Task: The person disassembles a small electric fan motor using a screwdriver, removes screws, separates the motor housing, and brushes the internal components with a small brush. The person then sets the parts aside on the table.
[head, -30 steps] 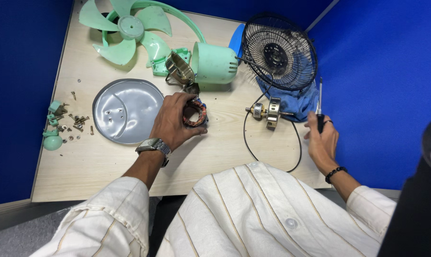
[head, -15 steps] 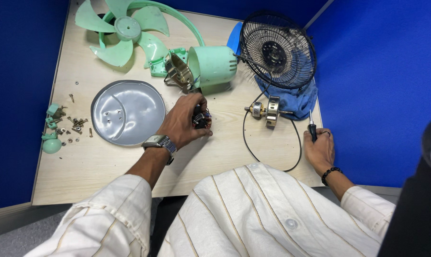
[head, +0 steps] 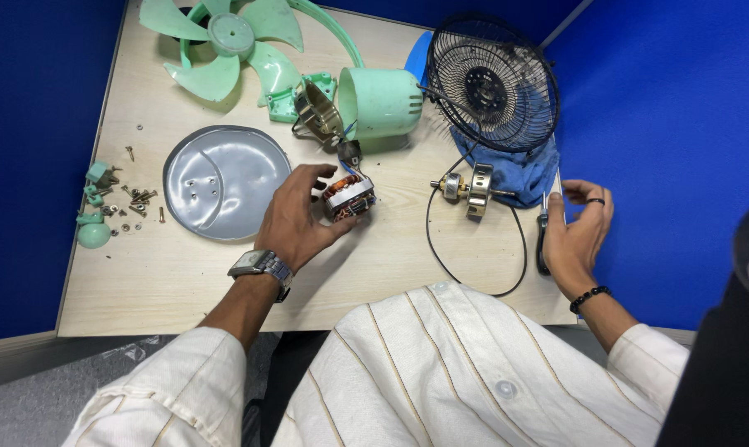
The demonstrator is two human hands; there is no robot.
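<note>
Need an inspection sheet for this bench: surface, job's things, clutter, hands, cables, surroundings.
Surface: pale wood table, crowded.
Job's things: stator with copper windings; screwdriver; rotor lying between them.
Clutter: green blade, green housing, black grille on blue cloth, grey plate, screws.
Hands: left hand grips the stator; right hand open, touching the screwdriver.
Cables: black cable loops from the rotor toward the table edge.
Surroundings: blue partitions on three sides.
</note>
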